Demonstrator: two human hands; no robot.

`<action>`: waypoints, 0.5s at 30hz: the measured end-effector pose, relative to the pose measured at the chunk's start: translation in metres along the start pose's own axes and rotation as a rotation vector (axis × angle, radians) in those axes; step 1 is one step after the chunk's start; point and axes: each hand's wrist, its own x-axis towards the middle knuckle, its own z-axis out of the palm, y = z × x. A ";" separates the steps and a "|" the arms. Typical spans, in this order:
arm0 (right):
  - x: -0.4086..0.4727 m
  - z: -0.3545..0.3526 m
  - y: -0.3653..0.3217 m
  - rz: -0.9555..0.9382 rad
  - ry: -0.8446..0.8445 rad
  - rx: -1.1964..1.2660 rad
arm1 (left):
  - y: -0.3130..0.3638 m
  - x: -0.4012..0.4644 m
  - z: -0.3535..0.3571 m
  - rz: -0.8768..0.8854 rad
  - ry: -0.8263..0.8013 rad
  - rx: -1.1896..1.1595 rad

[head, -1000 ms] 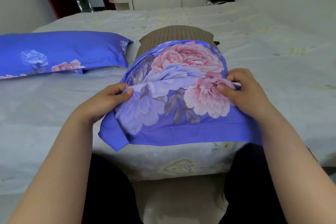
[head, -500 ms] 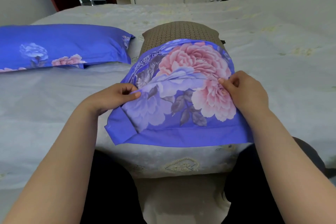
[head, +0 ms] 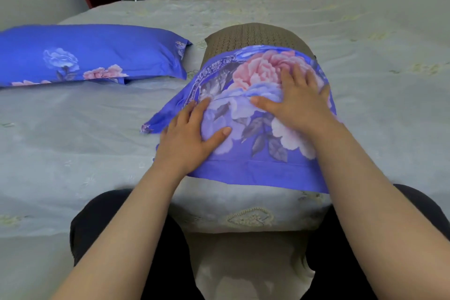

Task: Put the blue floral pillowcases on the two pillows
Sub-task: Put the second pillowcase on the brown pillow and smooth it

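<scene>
Here, both hands lie flat with fingers spread, gripping nothing: the left hand (head: 192, 136) on the near left edge and the right hand (head: 300, 102) on top of the blue floral cotton pillowcase (head: 255, 129), which covers only the near part of the brown woven-textured pillow (head: 253, 35) on the pale grey bed (head: 73, 141). A finished blue floral cased pillow (head: 92, 55) rests well to the left. To do this well, pinch the case's far hem at both sides and draw it evenly over the bare end, keeping the corners aligned.
</scene>
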 end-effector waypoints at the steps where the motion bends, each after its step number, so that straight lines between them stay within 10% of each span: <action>1: 0.006 -0.003 0.010 0.118 -0.044 0.083 | -0.005 -0.001 0.000 -0.136 -0.039 -0.074; 5: 0.024 0.003 0.051 0.435 -0.080 0.545 | -0.022 -0.003 -0.009 -0.401 -0.181 0.118; 10: 0.021 0.026 0.073 0.539 0.087 0.745 | -0.024 0.004 -0.006 -0.341 -0.375 -0.750; 15: -0.011 0.026 0.053 0.347 0.526 0.860 | -0.010 0.039 -0.021 -0.232 -0.224 -0.903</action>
